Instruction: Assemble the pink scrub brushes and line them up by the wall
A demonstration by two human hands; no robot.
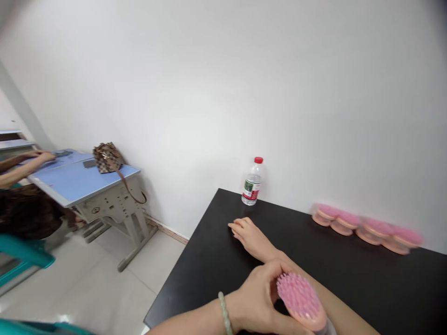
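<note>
Head view: left fingers [274,268] clamp a brush [301,300], masking right forearm [340,302]; right fingers [239,228], slightly apart, near bottle [252,186].

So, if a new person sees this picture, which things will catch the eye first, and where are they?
Probably the bright pink bristles of the brush come first, held low in the picture by the left hand, above the right forearm. Next are the similar pink-topped pieces along the wall, at the right. The red-capped bottle also stands out against the white wall, on the black table's far side.
</note>
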